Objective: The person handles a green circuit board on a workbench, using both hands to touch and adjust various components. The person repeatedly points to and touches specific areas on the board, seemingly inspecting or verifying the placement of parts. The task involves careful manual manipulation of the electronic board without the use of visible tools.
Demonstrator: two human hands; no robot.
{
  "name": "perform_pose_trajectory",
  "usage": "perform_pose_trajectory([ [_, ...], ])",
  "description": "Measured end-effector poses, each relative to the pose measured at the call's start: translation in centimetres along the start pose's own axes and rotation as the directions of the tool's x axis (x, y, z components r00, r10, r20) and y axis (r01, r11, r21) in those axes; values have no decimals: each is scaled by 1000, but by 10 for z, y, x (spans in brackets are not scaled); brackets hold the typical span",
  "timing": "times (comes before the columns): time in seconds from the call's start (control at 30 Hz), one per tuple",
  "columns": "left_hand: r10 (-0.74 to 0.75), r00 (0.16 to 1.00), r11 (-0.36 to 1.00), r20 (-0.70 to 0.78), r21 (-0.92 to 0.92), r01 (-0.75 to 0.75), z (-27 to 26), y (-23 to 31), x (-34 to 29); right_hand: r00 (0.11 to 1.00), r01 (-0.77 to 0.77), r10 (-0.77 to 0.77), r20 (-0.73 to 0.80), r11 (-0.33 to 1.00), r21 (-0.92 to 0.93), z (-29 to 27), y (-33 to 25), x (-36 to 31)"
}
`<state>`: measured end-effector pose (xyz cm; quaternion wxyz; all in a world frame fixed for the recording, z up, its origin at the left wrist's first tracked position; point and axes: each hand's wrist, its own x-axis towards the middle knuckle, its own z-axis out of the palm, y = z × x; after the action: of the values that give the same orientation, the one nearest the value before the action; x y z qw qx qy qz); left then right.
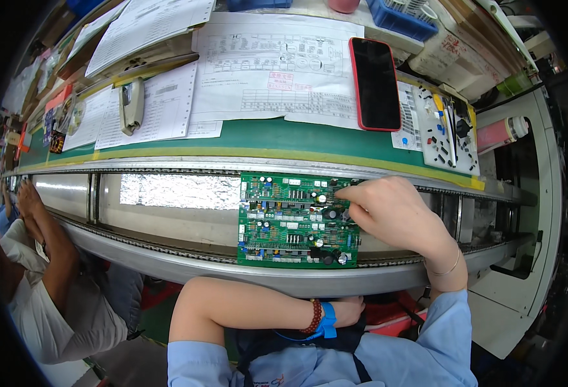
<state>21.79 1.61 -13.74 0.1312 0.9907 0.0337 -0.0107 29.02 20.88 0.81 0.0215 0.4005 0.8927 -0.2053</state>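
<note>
On the conveyor rails, centre of view: a green circuit board point(297, 219), lying flat across the two chain tracks point(168, 240), populated with capacitors, connectors and chips. The person's right hand point(397, 209) rests on the board's right edge, fingers curled down together, fingertips point(343, 192) pressed at a spot near the upper right of the board. Whether they pinch a component cannot be told; the tips are bunched close and hide whatever lies under them.

The left hand point(347, 309) sits low, below the near rail and against the person's body, loosely closed, nothing visible in it. A blue wrist strap point(328, 320) and a bead bracelet point(313, 316) circle that wrist.

Behind the conveyor, on the green bench top point(277, 137): printed sheets and a wiring diagram point(274, 71), a phone in a red case point(375, 84) lying face up, a stapler point(131, 104), and a white tray of small parts point(444, 132) to the right.

At far left, a co-worker's forearm point(51, 248) leans on the rail.
</note>
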Motion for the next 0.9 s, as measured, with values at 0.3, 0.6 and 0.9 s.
perform_pose_trajectory([
  [0.3,31,1000,988,-2,150,-31,6,1,2,945,-45,116,-305,972,229,-33,10,-13],
  [0.6,57,995,998,79,-9,-56,-14,-7,-4,920,-60,150,-363,967,248,14,35,-37],
  [0.9,44,997,999,67,-20,-43,-12,-6,1,922,-260,344,-179,891,371,8,44,-46],
])
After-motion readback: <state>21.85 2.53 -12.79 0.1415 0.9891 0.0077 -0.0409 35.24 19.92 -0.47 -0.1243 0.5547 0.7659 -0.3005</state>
